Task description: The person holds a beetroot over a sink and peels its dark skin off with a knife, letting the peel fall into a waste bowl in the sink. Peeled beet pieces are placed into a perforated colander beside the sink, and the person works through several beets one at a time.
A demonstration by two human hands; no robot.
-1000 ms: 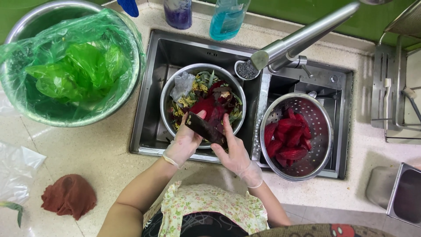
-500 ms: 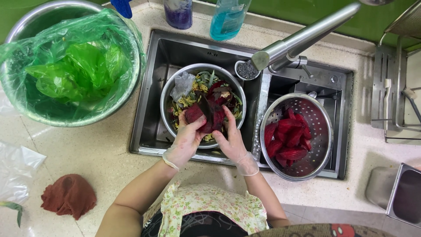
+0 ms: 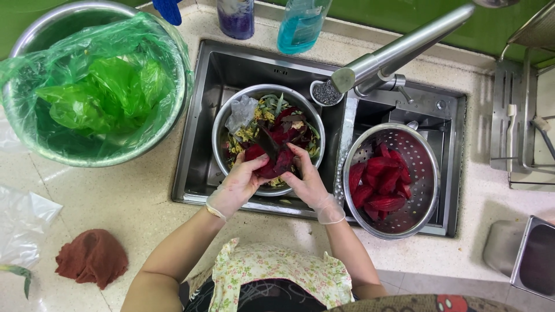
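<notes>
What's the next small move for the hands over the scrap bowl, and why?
Probably carry the beet piece right and drop it in the colander. Both hands, left hand and right hand, hold it above the scrap bowl, where dark skins already lie, and the colander holds similar red peeled pieces.

Large steel bowl lined with a green plastic bag (image 3: 92,92) at the counter's far left corner. Crumpled rust-brown cloth (image 3: 91,257) near the counter's front left edge. Blue liquid bottle (image 3: 300,23) at the back edge.
</notes>
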